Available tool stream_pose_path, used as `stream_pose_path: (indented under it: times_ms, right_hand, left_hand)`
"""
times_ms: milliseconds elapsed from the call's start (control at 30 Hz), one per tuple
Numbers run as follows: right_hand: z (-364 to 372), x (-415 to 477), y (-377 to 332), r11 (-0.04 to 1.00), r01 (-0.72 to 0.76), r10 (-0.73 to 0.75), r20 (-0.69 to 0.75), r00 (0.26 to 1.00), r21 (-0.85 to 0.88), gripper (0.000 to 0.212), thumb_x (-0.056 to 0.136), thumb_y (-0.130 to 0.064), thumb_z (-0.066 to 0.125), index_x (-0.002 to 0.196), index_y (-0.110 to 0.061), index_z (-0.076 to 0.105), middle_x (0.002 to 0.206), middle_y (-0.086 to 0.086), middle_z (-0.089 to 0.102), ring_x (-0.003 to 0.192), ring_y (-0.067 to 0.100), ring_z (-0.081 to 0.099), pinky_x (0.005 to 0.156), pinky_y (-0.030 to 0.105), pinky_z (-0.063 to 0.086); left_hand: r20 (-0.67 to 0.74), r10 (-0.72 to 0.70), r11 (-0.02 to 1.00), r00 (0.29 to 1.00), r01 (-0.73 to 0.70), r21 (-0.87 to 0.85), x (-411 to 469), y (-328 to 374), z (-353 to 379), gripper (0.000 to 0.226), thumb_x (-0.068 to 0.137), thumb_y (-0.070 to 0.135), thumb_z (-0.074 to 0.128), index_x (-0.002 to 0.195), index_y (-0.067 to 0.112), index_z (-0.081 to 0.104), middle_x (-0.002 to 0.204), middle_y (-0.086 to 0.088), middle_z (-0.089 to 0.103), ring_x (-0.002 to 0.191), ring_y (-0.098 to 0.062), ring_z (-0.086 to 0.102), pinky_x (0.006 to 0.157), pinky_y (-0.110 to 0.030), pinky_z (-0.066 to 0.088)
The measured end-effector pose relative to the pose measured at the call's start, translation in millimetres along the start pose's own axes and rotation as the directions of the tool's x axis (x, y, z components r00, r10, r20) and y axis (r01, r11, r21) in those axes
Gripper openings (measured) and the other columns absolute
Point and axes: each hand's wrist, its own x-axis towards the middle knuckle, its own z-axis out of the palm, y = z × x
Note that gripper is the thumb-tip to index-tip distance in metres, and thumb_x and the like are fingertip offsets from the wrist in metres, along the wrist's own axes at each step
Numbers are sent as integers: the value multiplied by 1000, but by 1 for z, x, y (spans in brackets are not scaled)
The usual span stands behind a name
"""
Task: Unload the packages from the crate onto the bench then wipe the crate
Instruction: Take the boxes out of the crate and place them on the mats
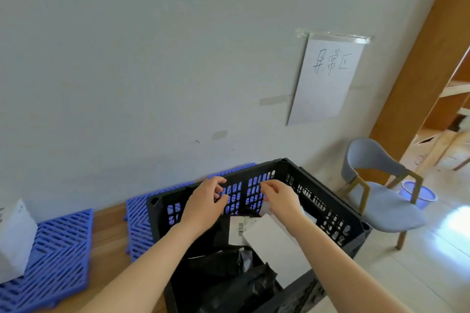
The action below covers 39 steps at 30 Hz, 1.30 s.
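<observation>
A black slotted plastic crate (pixel 330 201) stands at the end of a wooden bench (pixel 112 244). Inside lie black poly-bag packages (pixel 229 284), a white package (pixel 277 239) and one with a barcode label (pixel 240 230). My left hand (pixel 203 206) and my right hand (pixel 281 198) hover above the crate near its far wall. Fingers of both are loosely curled and hold nothing. Neither hand touches a package.
Blue plastic grid mats (pixel 58 256) lie on the bench against the grey wall. A white package (pixel 14 239) sits on the left mat. A grey chair (pixel 381 198) and a blue bucket (pixel 419 195) stand to the right on the pale floor.
</observation>
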Motion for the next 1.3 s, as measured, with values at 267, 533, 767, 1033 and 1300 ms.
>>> stream_pose_path:
  times_ms: [267, 533, 767, 1033, 1300]
  right_hand:
    - [-38, 71, 58, 973, -6, 37, 130, 991, -232, 24, 93, -30, 55, 115, -25, 64, 110, -4, 65, 103, 12, 57, 82, 24, 42]
    - [-41, 92, 95, 930, 68, 82, 385, 919, -362, 35, 90, -24, 59, 125, -20, 60, 120, -2, 63, 110, 12, 56, 87, 23, 45]
    - [-40, 91, 105, 917, 173, 51, 535, 843, -360, 48, 87, -28, 64, 132, -20, 53, 125, 0, 59, 115, 16, 56, 91, 25, 44]
    - [-48, 70, 121, 950, 221, 11, 730, 683, -220, 77, 81, -23, 72, 145, -28, 29, 84, -12, 44, 77, 4, 46, 67, 19, 40]
    - [-45, 69, 86, 970, 244, -190, 610, 769, -5, 72, 85, -29, 69, 145, -36, 31, 115, -2, 54, 111, 18, 51, 92, 29, 42]
  left_hand:
    - [371, -96, 992, 924, 118, -36, 54, 13, 95, 44, 85, 37, 72, 124, 31, 54, 105, 10, 60, 96, -6, 58, 91, -29, 50]
    - [612, -282, 957, 739, 172, 234, 64, 20, 139, 79, 71, 42, 82, 141, 33, 44, 137, 5, 48, 125, -15, 47, 104, -36, 42]
    - [480, -322, 933, 816, 187, 307, 52, 31, 142, 75, 60, 33, 89, 129, 33, 57, 128, 10, 55, 120, -13, 50, 99, -32, 45]
    - [192, -288, 941, 938, 240, 240, 14, 58, 125, 59, 62, 20, 89, 114, 30, 64, 113, 16, 60, 107, -4, 52, 85, -16, 42]
    - [-240, -256, 950, 936, 290, 118, -12, 78, 90, 67, 81, 23, 78, 139, 30, 46, 138, 12, 47, 120, 1, 41, 100, -21, 35]
